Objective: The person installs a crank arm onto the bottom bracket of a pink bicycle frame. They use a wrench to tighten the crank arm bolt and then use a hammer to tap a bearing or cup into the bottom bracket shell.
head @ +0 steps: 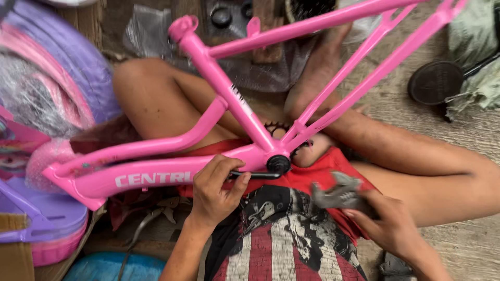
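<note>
Across my lap, I am steadying a pink bicycle frame [208, 57] while working at its bottom bracket [278, 164].

My left hand [214, 190] is pinching the black crank arm [256, 175] where it sticks out from the bracket, keeping it from turning, I judge. My right hand [388, 224] is gripping a grey adjustable wrench [337, 191], blurred, just beside the bracket. My legs are bracing the frame so it lies low and within reach.

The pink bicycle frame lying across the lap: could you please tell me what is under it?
Under the pink bicycle frame are the person's bare legs and red shorts. A toothed chainring shows partly behind the tubes; the rest is covered.
</note>
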